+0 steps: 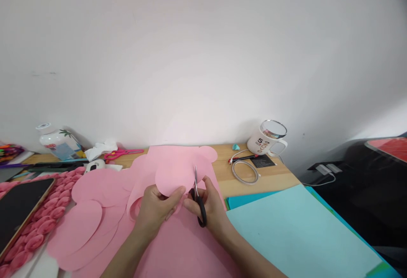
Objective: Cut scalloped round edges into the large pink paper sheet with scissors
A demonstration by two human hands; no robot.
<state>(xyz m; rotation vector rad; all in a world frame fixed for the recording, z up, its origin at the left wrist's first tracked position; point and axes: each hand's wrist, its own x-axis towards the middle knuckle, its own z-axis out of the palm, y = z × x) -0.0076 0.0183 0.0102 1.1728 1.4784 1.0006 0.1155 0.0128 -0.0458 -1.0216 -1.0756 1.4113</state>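
Forearms [127, 250] nearest the lens, bare, entering at bottom edge over a broad pink sheet [186, 248]. Both hands meet at centre frame, a little below the middle.

Left hand [154, 208]: closed in a pinch, thumb on top, the other fingers mostly underneath. Has hold of the lower edge of a pink paper piece [174, 174], which stands up toward the wall, its left outline rounded. Right hand [210, 203]: curled round black-handled scissors [202, 214], blades pointing up along the piece's right edge. Gap between blades too fine to judge.

More rounded pink cutouts [76, 225] overlap at lower left, beside a dark-screened phone [25, 206]. Pale blue sheet [292, 227] at lower right; white mug [262, 142] right of centre, by the wall.

Step in hand, by my reading: trimming the piece's curved outline, right side unfinished. Next move would call for small bites of the blades, the left pinch turning the paper to meet them, thumb kept clear of the cutting line.
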